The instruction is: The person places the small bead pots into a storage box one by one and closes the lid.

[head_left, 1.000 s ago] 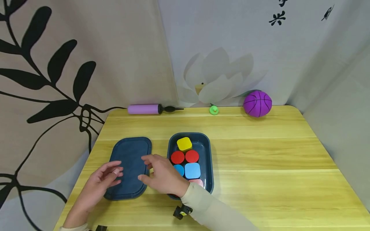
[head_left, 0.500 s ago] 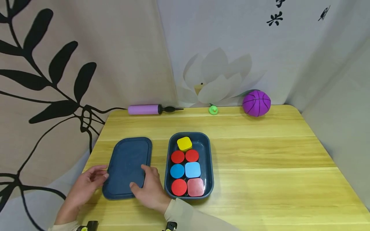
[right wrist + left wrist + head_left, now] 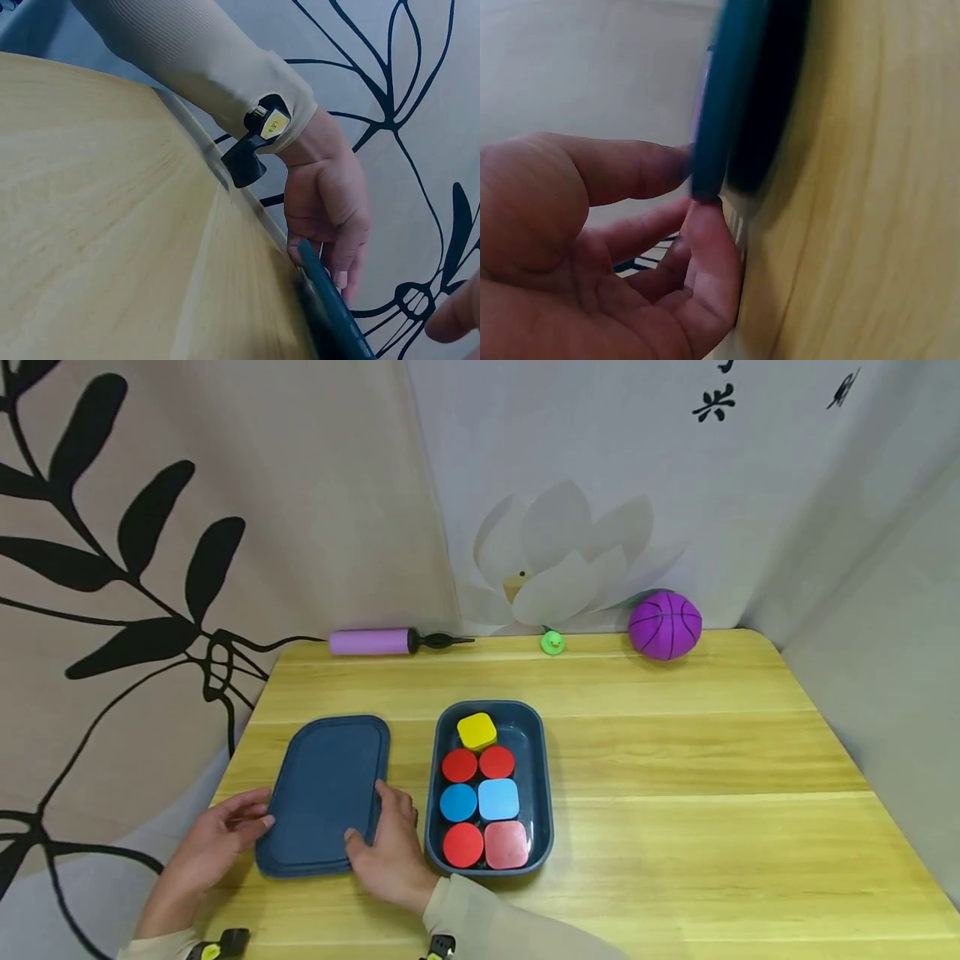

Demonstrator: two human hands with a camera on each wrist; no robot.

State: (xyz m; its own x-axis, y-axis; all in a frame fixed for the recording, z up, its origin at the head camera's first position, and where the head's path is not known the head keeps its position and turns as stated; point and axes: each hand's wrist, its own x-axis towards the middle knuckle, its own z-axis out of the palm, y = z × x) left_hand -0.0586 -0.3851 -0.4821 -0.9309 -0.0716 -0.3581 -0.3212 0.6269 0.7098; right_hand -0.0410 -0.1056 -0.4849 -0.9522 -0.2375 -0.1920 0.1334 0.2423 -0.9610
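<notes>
A dark blue lid lies on the left of the table in the head view. My left hand pinches its near left edge, thumb above and fingertips below, as the left wrist view shows with the lid edge-on. My right hand grips the lid's right edge, thumb near its lower right corner and fingers along the side. To the right of that hand stands a dark blue tray. Inside are a yellow block, red round blocks, a blue round block, a light blue square block and a pink square block.
Along the table's back edge lie a purple hand pump, a small green duck and a purple ball. A patterned curtain hangs behind the wooden table.
Both hands have come down to the lid, the right one moving left away from over the tray and uncovering the blocks. The lid's near end has shifted slightly left.
</notes>
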